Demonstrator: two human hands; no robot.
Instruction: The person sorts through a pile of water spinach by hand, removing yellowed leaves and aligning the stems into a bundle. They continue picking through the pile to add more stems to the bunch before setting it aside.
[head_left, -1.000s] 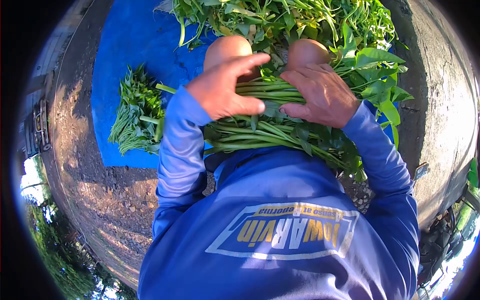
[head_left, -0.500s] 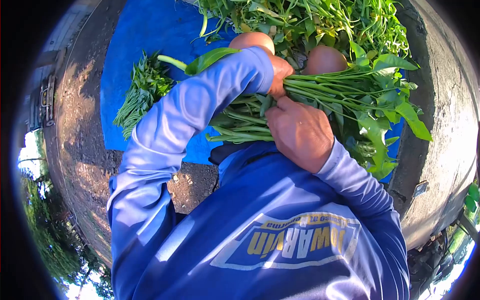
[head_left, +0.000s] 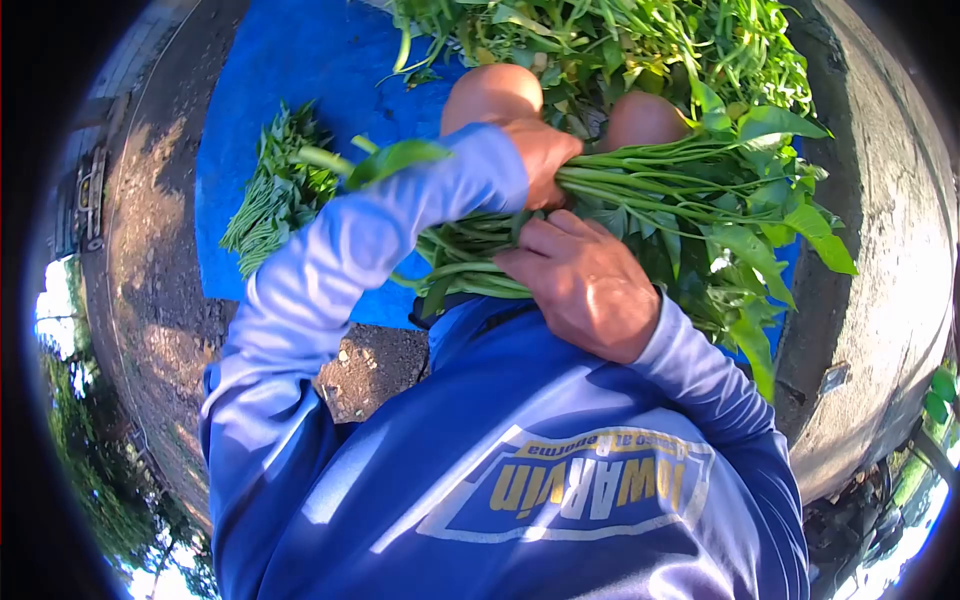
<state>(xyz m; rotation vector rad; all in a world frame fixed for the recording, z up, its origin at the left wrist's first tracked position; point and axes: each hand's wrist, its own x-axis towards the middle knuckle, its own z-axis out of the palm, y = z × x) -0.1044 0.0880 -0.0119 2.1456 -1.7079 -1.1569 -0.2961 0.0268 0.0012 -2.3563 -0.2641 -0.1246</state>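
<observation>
Here both hands clamp the stems [head_left: 640, 175]: left hand [head_left: 540, 160] grips above, right hand [head_left: 585, 285] cups beneath, keeping them bunched.

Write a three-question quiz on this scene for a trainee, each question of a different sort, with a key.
1. True or false: the left hand and the right hand both grip the same bunch of stems.
2. Which lies on the blue sheet, apart from both hands? A) a knife B) a smaller bundle of greens C) a basket
3. Fill in: beyond the knees lies a loose pile of ____.

Key: 1 true; 2 B; 3 greens
</observation>
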